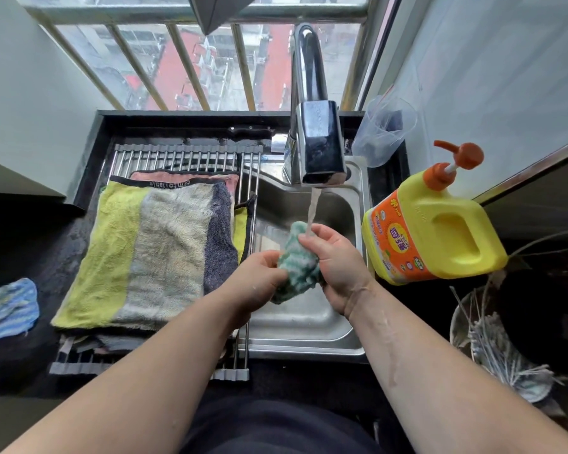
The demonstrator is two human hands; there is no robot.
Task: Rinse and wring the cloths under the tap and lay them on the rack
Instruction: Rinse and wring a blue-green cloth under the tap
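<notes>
Two hands: left hand (259, 273) and right hand (336, 268) both clutch green cloth (297, 268)
Tap (320, 149): water (313, 204) running onto cloth, over sink (309, 322)
Rack (184, 157): striped towel (151, 253) lying flat

Soft grey daylight enters thru the window (177, 67) at top; even, no hard shadows. Chrome tap (318, 139) shows bright glare streaks, and the steel sink (309, 322) has a pale sheen. Dark worktop (63, 250) at left & the lower-right corner are v. dim, detail lost. Yellow bottle (440, 231) is bright, saturated. Strong wide-angle distortion: window bars fan out, walls bend, forearms stretch twd the bottom corners. Centre is sharp, cloth (297, 263) texture clear; water stream (312, 208) slightly smeared; buildings outside hazy.
</notes>
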